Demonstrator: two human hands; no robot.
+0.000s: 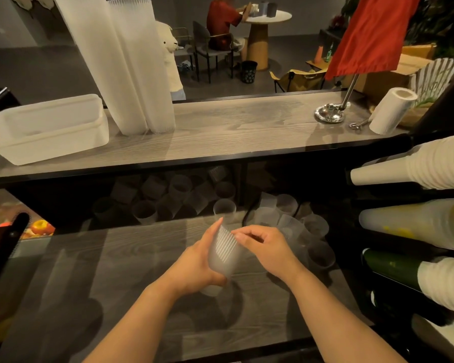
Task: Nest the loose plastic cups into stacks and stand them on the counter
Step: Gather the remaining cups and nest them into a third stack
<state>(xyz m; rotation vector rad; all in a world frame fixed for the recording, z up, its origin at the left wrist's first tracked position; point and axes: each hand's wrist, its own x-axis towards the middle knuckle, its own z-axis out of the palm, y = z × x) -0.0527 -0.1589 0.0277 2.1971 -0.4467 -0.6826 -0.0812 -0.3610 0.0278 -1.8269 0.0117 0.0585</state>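
Both hands at a short stack (224, 254) of nested cups above the lower shelf (131, 260).

The left hand (197, 265) is wrapped round the stack from the left, fingers curled under its lower part and thumb up along its side; the stack tilts, its rims up and away from the person; the right hand (265, 247) is at the stack's upper right edge, fingers loosely bent, fingertips at the rims, though whether it pinches a cup I cannot tell; loose cups (286, 221) lie jumbled at the back of the shelf, some upright, some tipped, more in the shadow under the counter (233, 127); on the counter two tall stacks (131, 66) stand leaning together, just beside a tub (47, 129) at the left; a paper roll (391, 111) lies at the far right.
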